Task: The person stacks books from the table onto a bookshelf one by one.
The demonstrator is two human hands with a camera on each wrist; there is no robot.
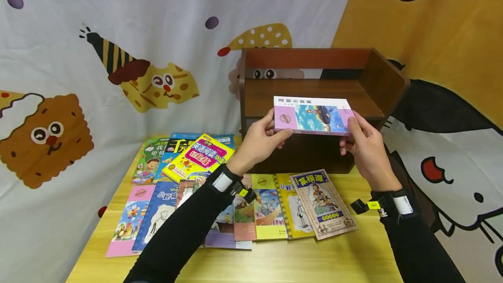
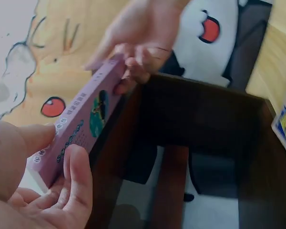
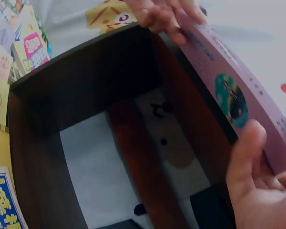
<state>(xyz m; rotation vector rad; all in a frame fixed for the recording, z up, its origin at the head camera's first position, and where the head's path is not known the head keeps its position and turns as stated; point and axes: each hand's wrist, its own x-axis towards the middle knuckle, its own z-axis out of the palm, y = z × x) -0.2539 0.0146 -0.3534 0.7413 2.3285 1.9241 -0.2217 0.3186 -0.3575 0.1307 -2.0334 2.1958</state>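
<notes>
Head view, book: a pink book (image 1: 311, 115) with a sky picture on its cover is being held flat in the air, just in front of the open wooden shelf (image 1: 314, 86) and level with its board.
Left hand: the left hand (image 1: 262, 139) is pinching the book's left end, thumb on top and fingers curled beneath.
Right hand: the right hand (image 1: 363, 145) is gripping the right end the same way, so both hands are closed on the book and neither is spread.
Wrist views: the spine (image 2: 81, 125) is facing down toward the cameras, with the shelf's dark interior (image 3: 100, 119) right beside it.
Shelf: it is standing open toward the person; I cannot see any book inside it.
Doing it well: the book is probably going onto the shelf, so turning it upright before it enters and keeping both ends level should help it clear the side wall (image 1: 383, 80).
Risk: a loose pinch could let it tip forward off the board's edge.
Surroundings: many picture books (image 1: 235, 195) are lying spread on the yellow table (image 1: 334, 261), well below the held one.
</notes>
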